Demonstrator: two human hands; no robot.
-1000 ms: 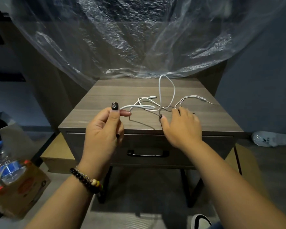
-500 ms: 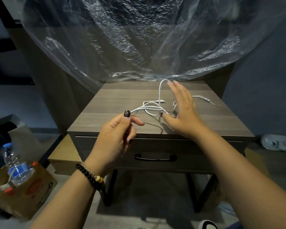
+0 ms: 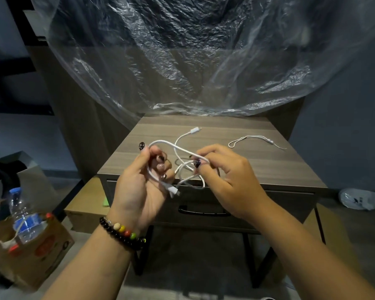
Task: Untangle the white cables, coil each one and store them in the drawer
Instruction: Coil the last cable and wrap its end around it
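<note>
A thick white cable [image 3: 183, 150] hangs looped in the air between both hands, above the front edge of the wooden nightstand [image 3: 258, 169]. My left hand [image 3: 143, 185] grips one loop, and a plug end sticks out below its fingers. My right hand [image 3: 223, 174] pinches the cable's other stretch between thumb and fingers. The cable's far plug lies on the top. A second, thin white cable [image 3: 250, 140] lies apart on the right of the top. The drawer [image 3: 290, 202] below, with a black handle, is closed.
Clear plastic sheeting [image 3: 182, 61] hangs over the back of the nightstand. A cardboard box [image 3: 41, 252] with a water bottle [image 3: 23, 215] stands on the floor at left. Another flat box [image 3: 85, 204] lies beside the nightstand's left leg, and a white shoe [image 3: 364, 199] sits at far right.
My right hand came back from the far side of the top and took hold of the thick cable. Both hands lifted it free, and the thin cable stayed behind on the right.
</note>
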